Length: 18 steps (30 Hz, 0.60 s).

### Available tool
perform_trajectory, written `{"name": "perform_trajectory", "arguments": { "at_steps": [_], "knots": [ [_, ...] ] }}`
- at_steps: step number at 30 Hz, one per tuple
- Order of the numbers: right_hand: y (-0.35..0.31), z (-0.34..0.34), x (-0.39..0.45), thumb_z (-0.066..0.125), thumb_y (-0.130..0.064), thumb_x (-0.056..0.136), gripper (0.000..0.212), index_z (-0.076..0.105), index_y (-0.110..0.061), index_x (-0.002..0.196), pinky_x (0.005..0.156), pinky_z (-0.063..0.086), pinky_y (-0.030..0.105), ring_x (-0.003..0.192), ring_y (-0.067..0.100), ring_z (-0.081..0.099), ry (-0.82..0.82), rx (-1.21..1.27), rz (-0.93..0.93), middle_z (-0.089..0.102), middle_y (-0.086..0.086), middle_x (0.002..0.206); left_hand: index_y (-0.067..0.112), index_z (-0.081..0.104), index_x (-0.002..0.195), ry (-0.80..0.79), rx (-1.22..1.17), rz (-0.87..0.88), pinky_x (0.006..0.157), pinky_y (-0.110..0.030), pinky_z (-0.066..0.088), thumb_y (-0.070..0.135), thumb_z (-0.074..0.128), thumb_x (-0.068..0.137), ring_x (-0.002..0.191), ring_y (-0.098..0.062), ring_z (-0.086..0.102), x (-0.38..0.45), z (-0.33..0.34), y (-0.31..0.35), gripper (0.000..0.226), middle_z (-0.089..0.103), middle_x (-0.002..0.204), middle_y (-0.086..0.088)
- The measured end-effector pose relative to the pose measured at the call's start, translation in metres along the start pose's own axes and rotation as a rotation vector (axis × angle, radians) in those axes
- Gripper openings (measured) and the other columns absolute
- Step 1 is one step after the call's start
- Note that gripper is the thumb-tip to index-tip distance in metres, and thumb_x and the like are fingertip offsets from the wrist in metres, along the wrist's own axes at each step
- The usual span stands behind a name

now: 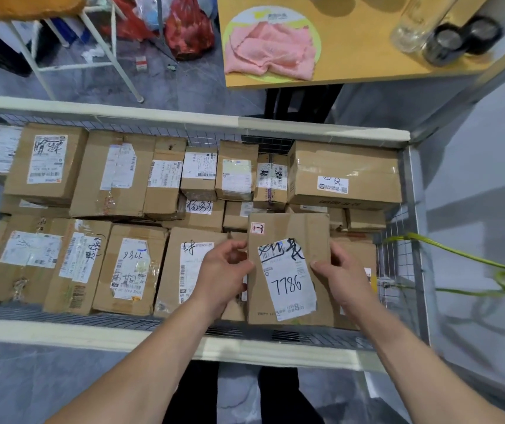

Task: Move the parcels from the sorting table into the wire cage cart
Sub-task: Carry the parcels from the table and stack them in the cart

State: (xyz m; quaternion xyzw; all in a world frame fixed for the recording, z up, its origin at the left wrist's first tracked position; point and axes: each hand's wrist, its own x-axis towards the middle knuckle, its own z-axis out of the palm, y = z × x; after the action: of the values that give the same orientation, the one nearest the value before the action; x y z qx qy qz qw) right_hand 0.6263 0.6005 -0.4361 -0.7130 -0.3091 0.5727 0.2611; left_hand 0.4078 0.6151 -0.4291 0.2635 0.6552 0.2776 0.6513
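Note:
A brown cardboard parcel (288,234) with a white label marked 7786 is held over the right front part of the wire cage cart (184,335). My left hand (223,270) grips its left edge with curled fingers. My right hand (341,270) grips its right edge, thumb on the top face. The cart is packed with several cardboard parcels in two rows, such as a large box (344,166) at the back right and a labelled one (130,267) at the front.
A wooden table (367,65) stands beyond the cart at the upper right, holding a pink cloth (271,50), a clear bottle (413,26) and dark tape rolls (462,38). A white stool frame (71,53) and red bags (188,29) are behind. A green cord (474,258) hangs at the cart's right side.

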Motion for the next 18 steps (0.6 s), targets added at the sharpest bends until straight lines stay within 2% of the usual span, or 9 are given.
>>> {"name": "perform_trajectory", "arguments": {
  "at_steps": [2,3,6,9,12,14,16,18],
  "knots": [
    [-0.001,0.004,-0.005,0.060,-0.014,0.099,0.045,0.058,-0.042,0.133,0.059,0.051,0.011,0.082,-0.011,0.067,0.037,-0.037,-0.055,0.071,-0.020,0.107,0.018,0.066,0.107,0.007,-0.022,-0.012,0.068,-0.044,0.062,-0.007,0.059,0.093,0.075,-0.011,0.073,0.002,0.002,-0.003,0.030,0.075,0.088,0.001],
    [0.000,0.006,-0.007,0.061,-0.015,0.099,0.043,0.058,-0.042,0.133,0.056,0.048,0.008,0.080,-0.015,0.065,0.063,-0.045,-0.079,0.069,-0.024,0.104,0.020,0.066,0.105,0.012,-0.016,-0.014,0.068,-0.045,0.062,-0.008,0.058,0.094,0.072,-0.009,0.072,0.004,0.003,-0.004,0.032,0.075,0.084,0.004],
    [0.004,0.010,-0.009,0.067,-0.022,0.094,0.040,0.061,-0.038,0.130,0.059,0.046,0.005,0.085,-0.011,0.065,0.152,-0.149,-0.129,0.067,-0.031,0.099,0.029,0.065,0.099,0.020,0.023,-0.005,0.070,-0.046,0.061,-0.008,0.058,0.094,0.069,-0.008,0.072,0.009,0.003,-0.006,0.038,0.076,0.080,0.011],
    [0.010,0.011,-0.010,0.074,-0.028,0.090,0.048,0.050,-0.033,0.132,0.063,0.043,0.010,0.089,-0.012,0.059,0.197,-0.163,-0.098,0.062,-0.022,0.107,0.030,0.066,0.102,0.029,0.044,-0.002,0.069,-0.041,0.061,-0.007,0.060,0.093,0.078,-0.014,0.072,0.012,0.003,-0.008,0.039,0.076,0.087,0.006],
    [0.018,0.011,-0.009,0.076,-0.024,0.087,0.051,0.043,-0.036,0.124,0.064,0.044,0.019,0.088,-0.009,0.058,0.195,-0.173,-0.059,0.061,-0.015,0.111,0.024,0.066,0.120,0.029,0.219,0.060,0.079,-0.038,0.060,-0.002,0.068,0.088,0.094,-0.019,0.071,0.016,0.001,-0.016,0.042,0.074,0.103,0.000],
    [0.025,0.012,-0.007,0.076,-0.019,0.086,0.053,0.041,-0.038,0.121,0.064,0.045,0.021,0.089,-0.003,0.061,0.173,-0.171,-0.035,0.061,-0.012,0.114,0.026,0.062,0.129,0.004,0.335,0.101,0.084,-0.033,0.059,0.002,0.071,0.086,0.098,-0.015,0.069,0.016,0.001,-0.021,0.051,0.073,0.106,0.001],
    [0.032,0.013,-0.004,0.076,-0.015,0.086,0.057,0.041,-0.035,0.126,0.065,0.044,0.019,0.091,0.005,0.062,0.147,-0.177,-0.021,0.060,-0.011,0.116,0.031,0.057,0.135,-0.021,0.406,0.116,0.080,-0.023,0.056,0.007,0.073,0.086,0.096,-0.010,0.067,0.015,0.001,-0.026,0.057,0.071,0.103,0.005],
    [0.038,0.017,-0.003,0.077,-0.011,0.086,0.064,0.043,-0.028,0.137,0.064,0.043,0.014,0.092,0.005,0.060,0.123,-0.184,-0.014,0.059,-0.010,0.118,0.041,0.050,0.132,-0.050,0.480,0.132,0.074,-0.015,0.052,0.014,0.074,0.087,0.092,-0.004,0.064,0.013,0.001,-0.029,0.059,0.067,0.101,0.012]
  ]
}}
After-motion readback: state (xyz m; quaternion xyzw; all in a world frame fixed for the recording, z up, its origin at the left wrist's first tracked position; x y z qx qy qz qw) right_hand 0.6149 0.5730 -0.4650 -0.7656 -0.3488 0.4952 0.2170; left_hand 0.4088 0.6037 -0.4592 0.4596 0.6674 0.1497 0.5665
